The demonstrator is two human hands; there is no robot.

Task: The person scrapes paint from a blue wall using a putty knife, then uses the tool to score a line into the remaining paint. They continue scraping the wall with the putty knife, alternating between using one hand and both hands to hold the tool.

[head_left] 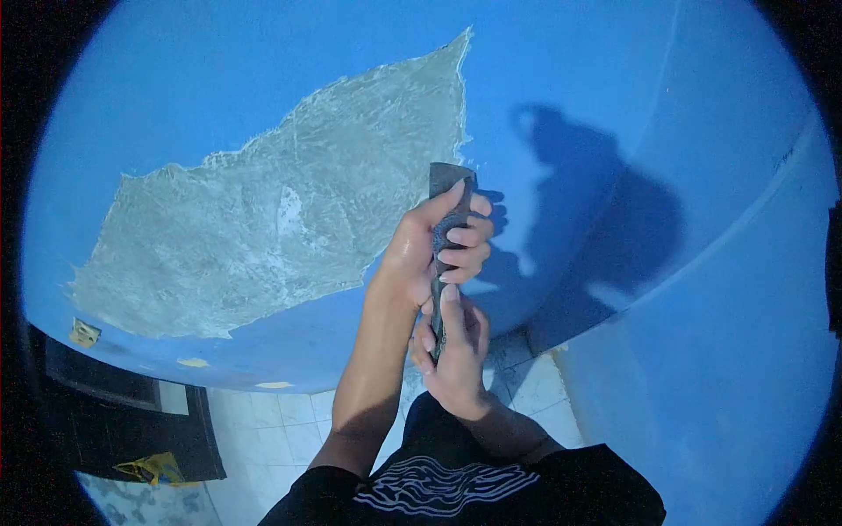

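Both hands grip a dark hand scraper (451,172) with a flat, wide blade at its upper end. My left hand (419,238) is wrapped round the upper part, its thumb lying up towards the blade. My right hand (458,359) closes round the lower end of the handle. In this view the blade overlaps the right edge of a large grey patch (333,167) of bare plaster with ragged borders. Blue paint surrounds the patch on the wall (219,79). Whether the blade touches the wall, I cannot tell.
A wall corner runs down the right side, where a dark shadow (605,193) falls. Below are white floor tiles (263,421). At lower left stands a dark piece of furniture (88,421) with a yellow item (153,469). A small box-like fitting (85,332) sits on the wall.
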